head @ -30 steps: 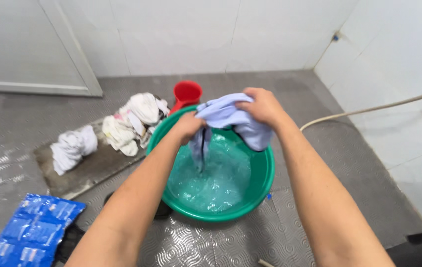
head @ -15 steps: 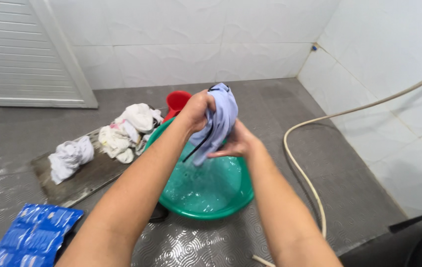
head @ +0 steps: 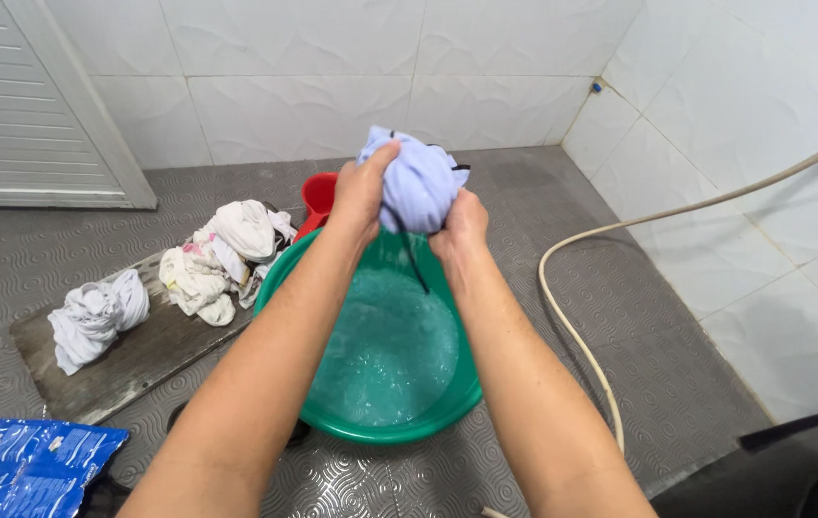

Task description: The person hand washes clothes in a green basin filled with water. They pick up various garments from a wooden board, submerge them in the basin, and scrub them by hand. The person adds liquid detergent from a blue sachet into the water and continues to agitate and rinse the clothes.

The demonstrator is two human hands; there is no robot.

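Note:
A wet light-blue garment [head: 418, 182] is bunched into a ball above a green basin [head: 447, 408] that holds soapy water. My left hand [head: 361, 192] grips its upper left side. My right hand [head: 460, 225] clutches it from below on the right. A thin dark cord hangs from the garment toward the water.
A red scoop [head: 318, 197] stands behind the basin. Wrung white clothes [head: 226, 249] and another white bundle [head: 92, 317] lie on a wooden board [head: 130, 360] at left. A blue packet [head: 30, 470] lies bottom left. A cream hose [head: 572, 317] curves along the floor at right.
The garment went from draped between my hands over the water to a tight ball held higher. Both hands have closed in together around it.

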